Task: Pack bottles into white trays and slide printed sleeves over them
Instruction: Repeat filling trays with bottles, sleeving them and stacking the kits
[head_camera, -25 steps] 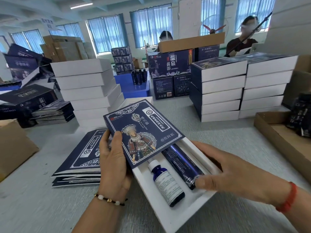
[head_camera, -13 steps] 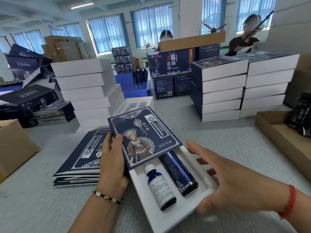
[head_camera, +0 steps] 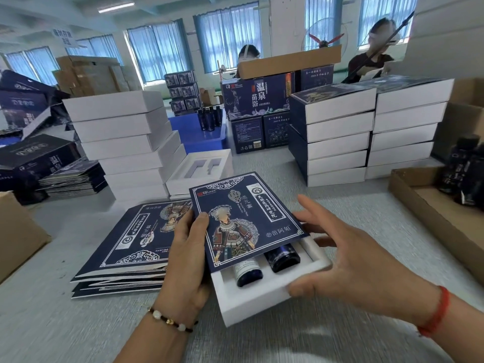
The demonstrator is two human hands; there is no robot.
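The white tray [head_camera: 262, 297] lies on the grey table [head_camera: 78, 331] directly in front of the person, angled with its near end toward the camera. It is a thick, matte white foam-like block with two side-by-side wells. The printed sleeve [head_camera: 243, 221] covers most of the tray, leaving only the near end exposed. The sleeve is navy blue with a white ornamental border, white Chinese lettering, a round seal at its far right corner and a colourful figure in a silver headdress and patterned dress at its centre.

In the tray's left well the base of a dark blue bottle [head_camera: 248, 273] with a pale label shows from under the sleeve; in the right well sits the end of a darker navy bottle [head_camera: 284, 258].

The left hand [head_camera: 191, 255] grips the sleeve's left edge, thumb on top of the printed face, fingers wrapped beneath. The right hand [head_camera: 348, 255] is relaxed and spread: its thumb presses the tray's near right edge while the straight fingers reach alongside the tray's right side, under the sleeve's edge.

Left of the tray lies a stack of flat sleeves [head_camera: 131, 247] in the same navy print. Just beyond the tray sits an empty tray [head_camera: 199, 171], with white boxes [head_camera: 123, 142] stacked to its left.
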